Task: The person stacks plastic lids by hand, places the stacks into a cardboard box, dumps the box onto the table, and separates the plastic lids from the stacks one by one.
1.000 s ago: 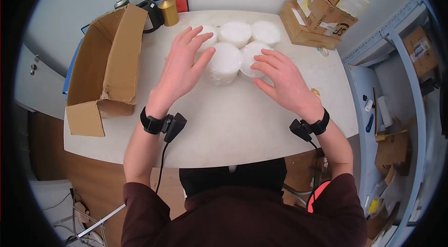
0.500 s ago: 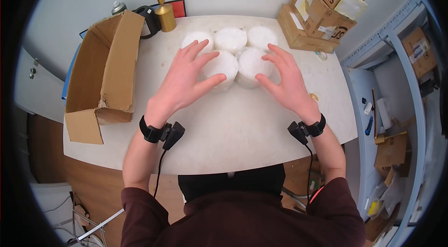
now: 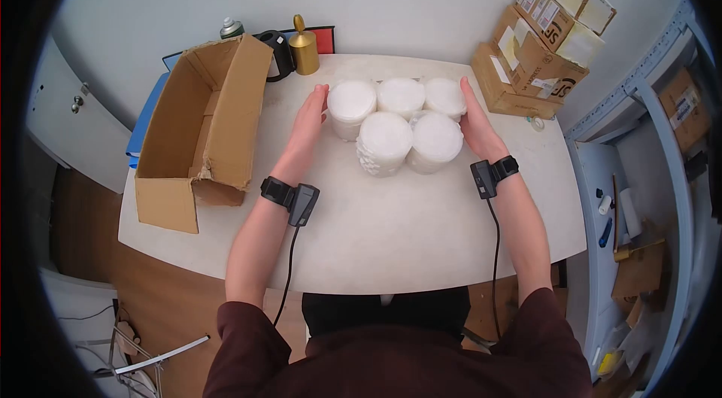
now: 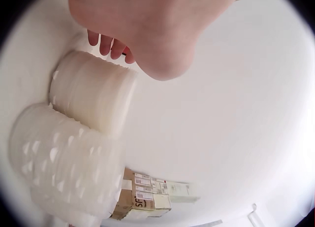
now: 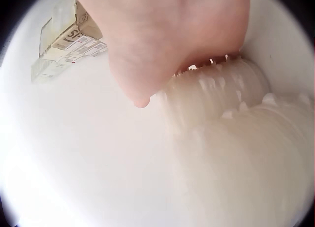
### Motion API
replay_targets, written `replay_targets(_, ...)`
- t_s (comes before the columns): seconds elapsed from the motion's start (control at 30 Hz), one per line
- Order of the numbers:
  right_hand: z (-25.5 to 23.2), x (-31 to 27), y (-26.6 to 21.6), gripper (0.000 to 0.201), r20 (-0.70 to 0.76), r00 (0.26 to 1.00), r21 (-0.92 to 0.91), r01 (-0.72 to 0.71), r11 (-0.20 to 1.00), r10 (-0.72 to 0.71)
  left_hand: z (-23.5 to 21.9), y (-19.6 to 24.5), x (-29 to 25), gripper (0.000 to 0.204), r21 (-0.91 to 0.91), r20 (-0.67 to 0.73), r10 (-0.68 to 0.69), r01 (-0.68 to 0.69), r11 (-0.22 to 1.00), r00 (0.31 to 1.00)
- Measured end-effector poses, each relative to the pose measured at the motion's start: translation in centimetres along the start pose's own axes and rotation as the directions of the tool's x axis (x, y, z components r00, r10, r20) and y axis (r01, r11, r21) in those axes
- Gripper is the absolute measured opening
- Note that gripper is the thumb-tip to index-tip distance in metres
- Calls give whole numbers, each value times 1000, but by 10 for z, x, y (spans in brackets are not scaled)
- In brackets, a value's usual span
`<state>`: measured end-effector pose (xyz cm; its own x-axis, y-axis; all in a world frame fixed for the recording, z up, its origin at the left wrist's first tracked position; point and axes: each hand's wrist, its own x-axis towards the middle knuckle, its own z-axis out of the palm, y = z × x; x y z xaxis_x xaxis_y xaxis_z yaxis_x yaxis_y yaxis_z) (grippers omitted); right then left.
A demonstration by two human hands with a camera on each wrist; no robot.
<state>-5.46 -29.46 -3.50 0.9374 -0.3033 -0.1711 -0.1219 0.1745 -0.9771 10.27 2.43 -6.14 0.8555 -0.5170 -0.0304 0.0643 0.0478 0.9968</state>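
Note:
Several translucent white cylinders [image 3: 386,135] stand upright and close together on the table, three in a back row and two in front. Small flaps stick out from their ridged sides, as the left wrist view shows on the near cylinder [image 4: 69,160]. My left hand [image 3: 307,123] is held upright with straight fingers at the outer side of the back left cylinder [image 3: 352,101]. On the opposite side, my right hand [image 3: 477,127] lies along the back right cylinder [image 3: 445,97], its fingers extended. In the right wrist view, that palm partly covers a cylinder [image 5: 216,89].
An open cardboard box [image 3: 226,112] stands at the table's left. Behind it are a dark kettle [image 3: 277,56] and a gold-coloured canister [image 3: 304,52]. Stacked cartons [image 3: 530,59] fill the back right corner, and a tape roll [image 3: 536,123] lies in front of them. Shelving [image 3: 647,135] stands at the right.
Both hands have moved outward from over the cylinders to the group's two sides. The front cylinders are now fully visible. The head view has shifted, so the table sits lower.

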Motion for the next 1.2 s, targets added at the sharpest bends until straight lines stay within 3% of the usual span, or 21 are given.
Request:
replay_targets(0.13, 8, 2, 8, 94, -38, 999, 32, 17, 999, -16, -1, -9, 7, 81, -17, 38, -75, 76, 997, 996)
replay_targets(0.2, 12, 5, 15, 92, -36, 999, 69, 13, 998, -11, 11, 22, -20, 80, 91, -47, 9, -5, 996, 999)
replay_targets(0.33, 22, 4, 22, 88, -19, 999, 183, 50, 982, -47, -10, 18, -16, 91, 157, -68, 20, -9, 987, 998)
replay_targets(0.4, 29, 3, 24, 88, -2, 999, 215, 32, 976, -33, -23, 12, -18, 94, 2, -66, -168, 169, 986, 984)
replay_targets(0.53, 39, 3, 29, 88, 35, 999, 287, -33, 958, 24, -28, 13, -25, 96, 59, -16, -189, 190, 980, 982)
replay_targets(0.6, 51, -2, 28, 88, 26, 1000, 294, -18, 956, 11, -23, 21, -35, 96, 69, 62, -105, 101, 992, 993)
replay_targets(0.73, 54, 5, 35, 89, 15, 998, 341, 58, 938, -67, -25, 23, -36, 97, 120, 78, -150, 141, 983, 986)
replay_targets(0.83, 60, 8, 36, 87, -12, 999, 382, 36, 924, -34, -21, 17, -40, 99, 159, -26, -137, 139, 977, 990)
replay_targets(0.9, 67, 6, 34, 86, -20, 999, 385, 38, 922, -33, -17, 16, -57, 101, 134, -168, 0, 23, 991, 986)
replay_targets(0.93, 71, 6, 33, 85, -31, 999, 389, 44, 920, -35, -15, 16, -70, 101, 136, -165, -1, 24, 990, 986)
replay_targets(1.0, 75, 6, 32, 85, -49, 998, 387, 65, 920, -50, -8, 13, -107, 114, 271, -210, 168, -108, 957, 963)
replay_targets(1.07, 77, 10, 33, 84, -64, 996, 381, 85, 921, -66, 6, 5, -152, 128, 381, -87, 133, -90, 920, 987)
replay_targets(1.2, 89, 20, 53, 84, -132, 989, 316, 112, 942, -73, 32, -12, -168, 136, 517, -12, 50, -36, 855, 999)
